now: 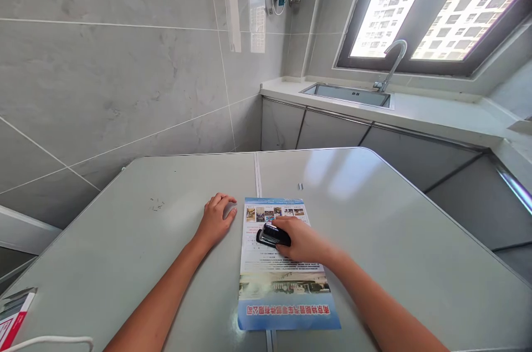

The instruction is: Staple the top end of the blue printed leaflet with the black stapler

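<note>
A black stapler (273, 235) lies over the upper half of a printed leaflet (286, 296), its nose pointing left. My right hand (297, 238) grips the stapler from the right side, fingers over the top and thumb at the near side. My left hand (218, 216) rests on the table just left of the leaflet's upper edge, thumb and fingers apart, holding nothing. Blue bands, small photos and lines of text cover the leaflet. Beyond it sit two small staple strips (300, 186).
The light folding table (199, 296) has a centre seam. Tiny dark bits (157, 204) are scattered at left. A red and white packet (14, 319) and a white cable (54, 339) are at the near left. Behind stand a sink (349, 94), a faucet (393, 64) and a counter.
</note>
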A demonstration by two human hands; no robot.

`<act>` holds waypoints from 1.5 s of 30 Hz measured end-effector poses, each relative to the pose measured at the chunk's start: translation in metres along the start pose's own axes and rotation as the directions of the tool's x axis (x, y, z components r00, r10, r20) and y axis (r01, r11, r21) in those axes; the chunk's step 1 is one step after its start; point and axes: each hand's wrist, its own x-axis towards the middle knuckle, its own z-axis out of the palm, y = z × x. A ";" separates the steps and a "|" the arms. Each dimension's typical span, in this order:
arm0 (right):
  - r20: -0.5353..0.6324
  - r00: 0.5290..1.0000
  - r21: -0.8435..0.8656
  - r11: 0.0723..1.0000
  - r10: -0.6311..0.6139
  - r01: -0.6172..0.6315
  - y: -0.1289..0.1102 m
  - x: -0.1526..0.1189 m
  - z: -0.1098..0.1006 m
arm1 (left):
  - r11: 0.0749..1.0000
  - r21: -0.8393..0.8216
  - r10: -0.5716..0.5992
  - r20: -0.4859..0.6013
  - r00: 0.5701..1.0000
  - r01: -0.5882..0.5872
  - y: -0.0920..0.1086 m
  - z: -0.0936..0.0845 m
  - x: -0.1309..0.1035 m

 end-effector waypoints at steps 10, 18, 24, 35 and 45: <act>0.329 0.926 -0.005 0.981 0.184 -0.193 0.035 -0.019 -0.051 | 0.998 0.004 -0.062 0.037 0.997 0.062 -0.001 0.001 -0.002; 0.364 0.895 -0.027 0.964 0.257 -0.265 0.060 -0.028 -0.056 | 0.998 0.016 -0.068 0.045 0.997 0.067 -0.001 0.000 -0.002; 0.363 0.892 -0.020 0.959 0.270 -0.282 0.061 -0.029 -0.058 | 0.998 0.017 -0.067 0.054 0.996 0.066 -0.001 0.002 -0.002; 0.368 0.901 0.068 0.960 0.230 -0.273 0.071 -0.039 -0.069 | 0.998 0.004 -0.070 0.053 0.996 0.070 -0.004 0.002 -0.003; -0.242 0.954 -0.073 0.977 0.180 -0.202 0.130 -0.028 -0.066 | 0.998 0.005 -0.061 0.050 0.997 0.061 -0.004 0.002 -0.003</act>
